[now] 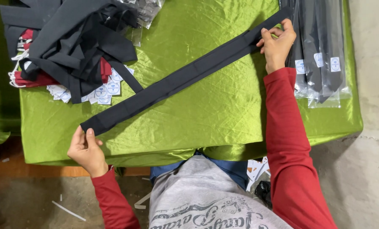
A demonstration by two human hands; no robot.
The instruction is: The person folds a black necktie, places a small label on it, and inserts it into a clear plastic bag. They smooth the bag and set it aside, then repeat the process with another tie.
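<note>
A long black necktie [185, 75] lies stretched diagonally across the shiny green cloth of the table [223, 106]. My left hand [86, 150] pinches its near end at the table's front left edge. My right hand [276, 44] grips the tie near its far end, at the upper right, next to the packed ties. Both arms wear red sleeves.
A heap of black and red ties [70, 42] with several round white labels [102, 91] sits at the back left. Ties sealed in clear plastic sleeves [321, 51] lie stacked at the right. Clear empty sleeves [147, 12] lie at the back. Paper scraps [68, 210] litter the floor.
</note>
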